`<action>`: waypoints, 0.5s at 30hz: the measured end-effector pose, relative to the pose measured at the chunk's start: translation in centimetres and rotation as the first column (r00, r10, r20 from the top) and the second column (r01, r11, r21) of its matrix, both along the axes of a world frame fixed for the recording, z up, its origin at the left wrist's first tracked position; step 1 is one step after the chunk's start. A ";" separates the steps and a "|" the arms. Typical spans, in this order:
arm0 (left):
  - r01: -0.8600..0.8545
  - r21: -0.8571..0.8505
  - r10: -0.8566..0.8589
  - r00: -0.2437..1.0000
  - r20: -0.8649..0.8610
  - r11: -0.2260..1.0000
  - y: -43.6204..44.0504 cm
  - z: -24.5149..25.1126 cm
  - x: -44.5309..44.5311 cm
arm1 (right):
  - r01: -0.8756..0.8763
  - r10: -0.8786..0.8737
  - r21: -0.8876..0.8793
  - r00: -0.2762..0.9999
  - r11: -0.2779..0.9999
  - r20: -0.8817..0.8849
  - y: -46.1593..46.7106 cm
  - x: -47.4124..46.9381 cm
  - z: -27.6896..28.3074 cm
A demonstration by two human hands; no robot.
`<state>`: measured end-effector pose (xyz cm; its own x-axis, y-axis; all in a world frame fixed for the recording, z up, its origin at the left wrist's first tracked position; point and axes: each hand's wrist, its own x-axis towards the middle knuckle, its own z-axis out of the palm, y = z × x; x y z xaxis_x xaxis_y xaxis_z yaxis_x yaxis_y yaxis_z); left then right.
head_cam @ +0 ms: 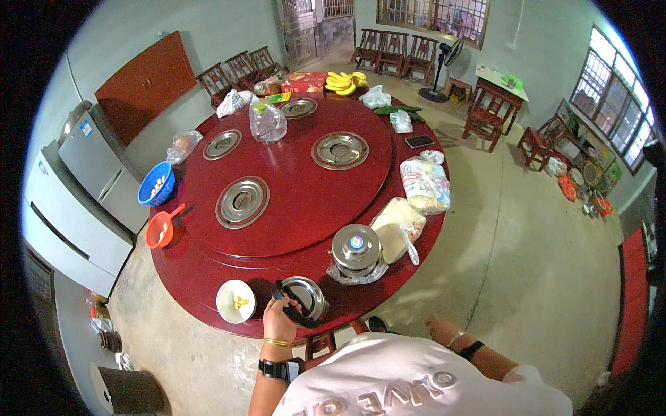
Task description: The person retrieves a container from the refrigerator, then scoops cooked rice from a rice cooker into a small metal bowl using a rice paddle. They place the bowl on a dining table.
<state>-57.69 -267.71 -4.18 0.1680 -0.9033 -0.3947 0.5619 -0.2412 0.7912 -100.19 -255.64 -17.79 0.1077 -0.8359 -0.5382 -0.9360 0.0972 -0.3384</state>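
At the near edge of the round red table [291, 229], my left hand [281, 315] grips a black curved strap or handle [306, 318]. The black piece lies against a round stainless steel dish [307, 292]; whether the two are joined is unclear. Just left of the hand, a white bowl [229, 307] holds several yellow pieces. A lidded steel pot [356, 248] stands on clear plastic to the right, beside an open bag of pale grains or powder [391, 229] with a white scoop or spoon [411, 249] on it. My right hand [442, 330] hangs beside my body over the floor, its fingers indistinct.
Eggs lie in a blue basket [165, 195] and an orange-red strainer [156, 223] at the left rim. Bananas [341, 83], bags, cucumbers [390, 110] and a phone [419, 141] line the far and right rim. A wooden stool [318, 344] stands below the near edge.
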 end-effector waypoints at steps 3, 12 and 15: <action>-0.006 0.137 0.035 0.977 -0.211 0.991 -0.6 0.8 -0.5 | -0.056 0.058 0.158 0.998 0.986 -0.007 2.5 -0.6 0.6; 0.003 0.169 0.034 0.976 -0.216 0.986 0.2 3.3 -2.9 | 0.071 -0.064 0.101 0.995 0.992 -0.076 8.2 -7.9 2.3; 0.014 0.141 0.010 0.985 -0.173 0.990 2.1 5.8 -5.2 | 0.318 -0.315 0.097 0.948 0.943 -0.039 7.9 -11.4 1.6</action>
